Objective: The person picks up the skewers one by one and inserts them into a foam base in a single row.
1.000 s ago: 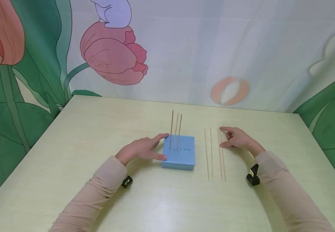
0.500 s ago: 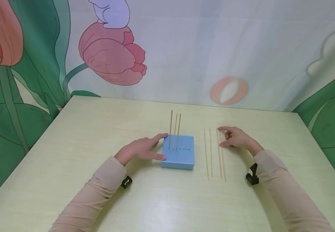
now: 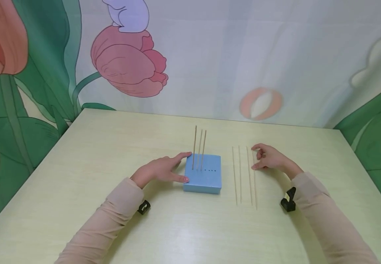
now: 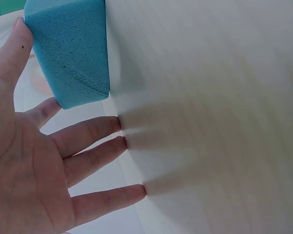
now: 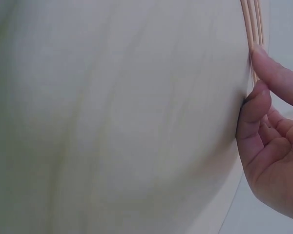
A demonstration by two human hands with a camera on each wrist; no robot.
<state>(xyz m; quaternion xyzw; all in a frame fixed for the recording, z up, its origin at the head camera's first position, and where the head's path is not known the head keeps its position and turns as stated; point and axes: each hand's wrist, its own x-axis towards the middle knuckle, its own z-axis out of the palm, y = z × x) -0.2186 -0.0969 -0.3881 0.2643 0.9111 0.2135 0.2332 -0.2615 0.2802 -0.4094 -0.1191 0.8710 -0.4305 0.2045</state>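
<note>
A blue foam block (image 3: 203, 179) stands mid-table with three thin wooden sticks (image 3: 199, 146) upright in its left holes; several small holes beside them are open. My left hand (image 3: 161, 170) lies flat against the block's left side, thumb at the near corner and forefinger at the far corner. The left wrist view shows the block (image 4: 71, 53) between thumb and straight fingers (image 4: 93, 131). Several loose sticks (image 3: 240, 176) lie right of the block. My right hand (image 3: 267, 158) has curled fingers, thumb and forefinger pinching the rightmost stick (image 3: 254, 192). The right wrist view shows stick ends (image 5: 251, 19) at the thumb (image 5: 273, 73).
The pale wooden table (image 3: 111, 146) runs back to a painted flower backdrop (image 3: 128, 62) on all far sides. Black wrist camera mounts (image 3: 143, 207) (image 3: 287, 200) sit under both sleeves. Bare tabletop lies left of the block and along the near edge.
My right forefinger has curled in from pointing, closing with the thumb on the rightmost stick, which has slid slightly toward me. The left hand and block have not moved.
</note>
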